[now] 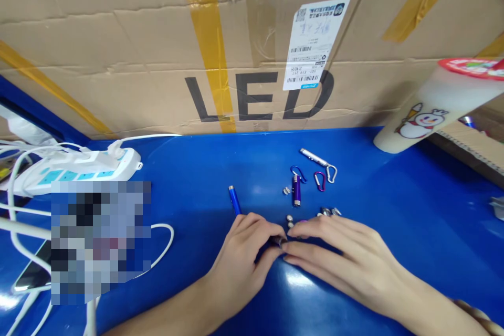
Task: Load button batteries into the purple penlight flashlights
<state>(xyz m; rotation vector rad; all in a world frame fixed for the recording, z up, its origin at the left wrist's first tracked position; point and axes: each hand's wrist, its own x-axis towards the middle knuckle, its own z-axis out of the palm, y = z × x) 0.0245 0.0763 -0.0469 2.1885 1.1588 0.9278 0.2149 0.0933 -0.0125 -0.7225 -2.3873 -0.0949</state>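
My left hand (246, 252) and my right hand (342, 252) meet low on the blue table (413, 220), fingertips pinched on a small dark metal part (280, 242) between them. Just beyond them lie a blue pen-shaped tube (234, 200), a purple mini flashlight (296, 189) with a blue carabiner (298, 171), a silver mini flashlight (314, 157) with a silver clip (331, 173), a pink carabiner (319, 180) and small silver button cells (286, 190). More small metal pieces (329, 212) sit by my right fingers.
A large cardboard box (118, 52) printed "LED" with a shipping label (313, 44) walls off the back. A white power strip (79, 168) with white cables lies at the left. A translucent cup (433, 110) with a snowman picture leans at the right.
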